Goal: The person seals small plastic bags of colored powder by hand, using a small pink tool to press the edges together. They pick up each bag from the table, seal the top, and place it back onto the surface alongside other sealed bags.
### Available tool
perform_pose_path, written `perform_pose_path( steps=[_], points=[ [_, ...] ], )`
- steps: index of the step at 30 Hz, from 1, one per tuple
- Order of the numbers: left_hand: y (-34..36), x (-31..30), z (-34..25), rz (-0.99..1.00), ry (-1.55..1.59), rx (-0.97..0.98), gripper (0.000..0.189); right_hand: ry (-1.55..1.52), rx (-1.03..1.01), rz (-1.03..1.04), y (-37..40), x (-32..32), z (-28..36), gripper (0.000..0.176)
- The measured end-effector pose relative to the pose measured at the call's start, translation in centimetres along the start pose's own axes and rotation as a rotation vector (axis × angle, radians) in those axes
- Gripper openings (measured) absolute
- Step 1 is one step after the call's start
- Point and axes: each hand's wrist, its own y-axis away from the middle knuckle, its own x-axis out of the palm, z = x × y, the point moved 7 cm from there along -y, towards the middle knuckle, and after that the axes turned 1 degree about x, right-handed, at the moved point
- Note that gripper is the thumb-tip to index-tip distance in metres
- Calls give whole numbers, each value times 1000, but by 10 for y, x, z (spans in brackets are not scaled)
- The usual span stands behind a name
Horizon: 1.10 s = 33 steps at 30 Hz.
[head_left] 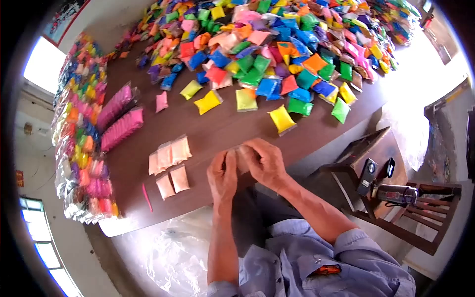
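Near the front edge of the brown table [198,129], my left hand [222,174] and my right hand [264,162] hold a small peach packet [242,159] between them. Fingers of both hands are closed on its sides, and they cover part of it. To the left lie more peach packets: an overlapping row [170,154] and, just below it, two side by side [172,182]. A thin pink stick [147,197] rests on the table left of these packets.
A large heap of coloured packets [277,44] covers the back. Pink packet stacks [121,129] and filled clear bags [81,143] line the left side. At right, a wooden stool [378,153] bears a flask [397,194] and a dark device [367,176]. Clear plastic [168,252] lies below the table edge.
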Motion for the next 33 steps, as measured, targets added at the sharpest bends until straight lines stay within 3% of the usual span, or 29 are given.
perform_pose_path(
  steps=[7,13,15,18,26,31,33],
  points=[
    [5,-7,13,-95,34,-35,26,131,56,135,-2,4,5,19],
    [5,-1,6,17,39,-114,29,26,-21,33,-1,0,3,14],
    [5,4,1,25,-11,36,30,3,-30,29,-2,-1,5,13],
    [5,2,-4,3,-56,67,30,6,-35,53,-3,0,6,12],
    [6,-1,11,-56,-85,26,31,62,-111,56,-3,2,13,15],
    [6,6,10,-21,-62,35,35,56,-15,82,0,2,-1,18],
    [7,7,4,-25,-35,43,27,44,-20,67,0,0,2,17]
  ],
)
